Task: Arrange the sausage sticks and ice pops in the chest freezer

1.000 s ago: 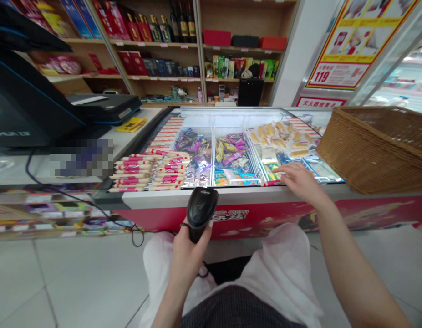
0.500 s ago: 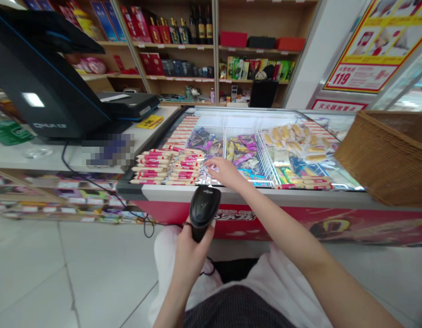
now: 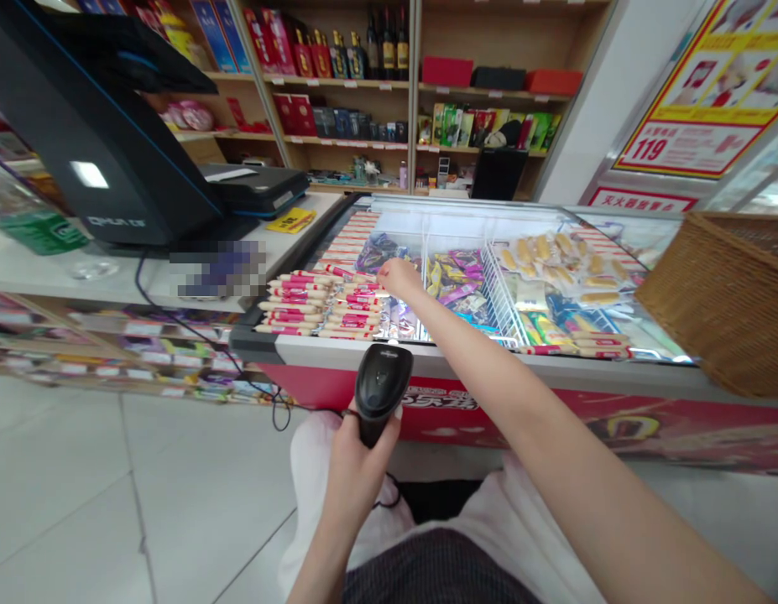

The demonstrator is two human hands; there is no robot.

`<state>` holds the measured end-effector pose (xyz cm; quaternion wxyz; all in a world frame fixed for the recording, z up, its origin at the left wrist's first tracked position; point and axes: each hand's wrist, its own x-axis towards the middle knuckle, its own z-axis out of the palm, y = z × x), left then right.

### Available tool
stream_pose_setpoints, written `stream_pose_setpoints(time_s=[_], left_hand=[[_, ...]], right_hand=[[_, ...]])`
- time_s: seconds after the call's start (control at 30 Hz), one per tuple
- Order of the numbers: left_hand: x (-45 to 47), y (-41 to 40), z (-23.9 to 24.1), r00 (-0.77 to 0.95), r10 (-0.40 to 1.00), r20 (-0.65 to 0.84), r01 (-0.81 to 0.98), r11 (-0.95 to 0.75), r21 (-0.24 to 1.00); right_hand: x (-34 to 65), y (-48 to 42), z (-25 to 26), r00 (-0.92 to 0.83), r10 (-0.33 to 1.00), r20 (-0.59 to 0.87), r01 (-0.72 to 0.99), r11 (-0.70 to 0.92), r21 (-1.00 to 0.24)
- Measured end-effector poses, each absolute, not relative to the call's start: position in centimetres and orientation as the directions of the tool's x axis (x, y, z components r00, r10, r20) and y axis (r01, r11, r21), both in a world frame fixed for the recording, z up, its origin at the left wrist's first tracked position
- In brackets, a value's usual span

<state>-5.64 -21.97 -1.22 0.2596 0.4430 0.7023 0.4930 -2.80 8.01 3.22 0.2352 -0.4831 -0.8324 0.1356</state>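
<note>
The left hand (image 3: 354, 474) clenches the barcode scanner (image 3: 382, 382), unaimed, while the right hand (image 3: 398, 277) touches the far sausage sticks (image 3: 319, 302), finger grip unclear, none lifted yet.

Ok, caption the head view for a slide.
Left hand grips black barcode scanner; right hand reaches red-and-cream sausage sticks on glass-topped freezer.

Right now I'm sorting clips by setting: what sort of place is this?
Most likely a small shop's checkout. The left hand holds a barcode scanner, a glass-topped freezer holds packaged ice creams, and wall shelves behind carry bottles and boxed goods.
</note>
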Motion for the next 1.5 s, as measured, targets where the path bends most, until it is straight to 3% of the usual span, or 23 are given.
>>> stream_pose_setpoints(time_s=[0.13,0.27,0.43,0.87,1.3,1.5], left_hand=[[-5.3,-22.1,-0.9,-0.497,0.866,0.056,0.35,0.141,0.926],[-5.0,-22.0,-0.8,-0.499,0.865,0.05,0.348,0.147,0.926],[-4.5,-21.7,-1.0,-0.472,0.881,0.032,0.322,0.139,0.937],[-3.3,-20.8,-0.4,-0.464,0.886,0.019,0.314,0.145,0.938],[-3.4,-21.1,0.0,-0.438,0.899,0.003,0.315,0.15,0.937],[-3.6,-21.2,-0.2,-0.462,0.885,0.054,0.355,0.128,0.926]], right_hand=[[-1.0,7.0,3.3,-0.315,0.882,0.35,0.689,0.467,-0.555],[2.8,5.1,2.7,-0.261,0.842,0.473,0.48,0.538,-0.692],[7.9,1.4,0.7,-0.3,0.883,0.362,0.185,0.426,-0.886],[10.2,-2.0,-0.4,-0.343,0.859,0.38,0.006,0.406,-0.914],[10.4,-2.4,-0.2,-0.357,0.84,0.407,0.068,0.458,-0.886],[15.7,-2.8,2.3,-0.31,0.802,0.511,0.412,0.597,-0.688]])
